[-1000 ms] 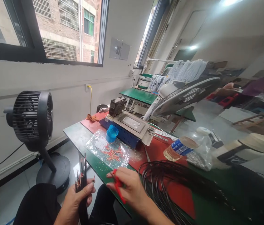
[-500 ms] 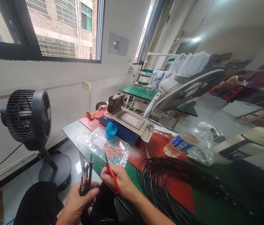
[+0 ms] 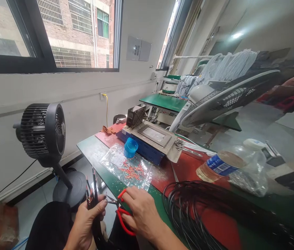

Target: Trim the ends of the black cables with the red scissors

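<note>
My left hand (image 3: pixel 87 220) is closed round a bundle of black cables (image 3: pixel 91 192) whose stripped ends point up, at the bottom left by the table's near corner. My right hand (image 3: pixel 139 211) grips red-handled scissors (image 3: pixel 119 211), with the blades pointing left toward the cable ends. A clear plastic bag (image 3: pixel 128 168) with several small red pieces lies on the green table (image 3: pixel 92 151) just beyond my hands. A large coil of black cable (image 3: pixel 196 208) lies to the right of my right hand.
A black floor fan (image 3: pixel 44 130) stands left of the table. A blue cup (image 3: pixel 130 147) and a blue machine (image 3: pixel 150 140) sit behind the bag. A white fan (image 3: pixel 222 100), a plastic bottle (image 3: pixel 227 165) and further green benches (image 3: pixel 164 102) are behind.
My right hand turned the scissors from upright to blades pointing left at the cable ends. The view shifted slightly, with the scene sliding right and down.
</note>
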A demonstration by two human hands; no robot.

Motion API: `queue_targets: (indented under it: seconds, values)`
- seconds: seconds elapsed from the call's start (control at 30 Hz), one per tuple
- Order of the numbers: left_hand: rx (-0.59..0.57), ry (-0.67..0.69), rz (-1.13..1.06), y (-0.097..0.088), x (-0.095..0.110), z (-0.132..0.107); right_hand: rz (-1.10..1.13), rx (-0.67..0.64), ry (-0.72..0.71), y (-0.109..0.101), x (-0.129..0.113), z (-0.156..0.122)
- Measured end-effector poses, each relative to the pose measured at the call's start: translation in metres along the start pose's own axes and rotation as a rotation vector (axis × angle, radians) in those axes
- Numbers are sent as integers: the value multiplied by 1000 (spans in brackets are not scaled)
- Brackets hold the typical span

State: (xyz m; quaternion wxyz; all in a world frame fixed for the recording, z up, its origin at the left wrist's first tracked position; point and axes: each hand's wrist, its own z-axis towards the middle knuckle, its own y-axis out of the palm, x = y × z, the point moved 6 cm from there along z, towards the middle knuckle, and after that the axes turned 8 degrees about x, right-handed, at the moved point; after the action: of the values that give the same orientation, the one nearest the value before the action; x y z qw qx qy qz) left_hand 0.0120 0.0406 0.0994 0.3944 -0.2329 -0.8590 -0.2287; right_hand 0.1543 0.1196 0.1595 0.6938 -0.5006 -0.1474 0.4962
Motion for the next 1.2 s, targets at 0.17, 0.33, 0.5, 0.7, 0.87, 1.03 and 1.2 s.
queue_targets:
  seconds: [0.17,0.33,0.5,0.7,0.87,1.03,1.2]
  values:
    - [-19,19,14,3,-1,-2,-108,68,-63,1,0,-3]
    - [-24,42,33,4,1,-6,-170,181,-126,-1,-3,-4]
    - [-21,53,33,3,1,-5,-177,256,-161,3,-4,-8]
    - [-58,28,7,6,1,-3,117,182,36,9,5,-7]
    - [-99,32,18,13,3,-9,611,4,403,15,21,-2]
    - [-207,45,127,26,-6,-12,973,21,486,14,23,0]
    - [-319,34,211,39,-16,-19,1150,-21,540,23,22,-6]
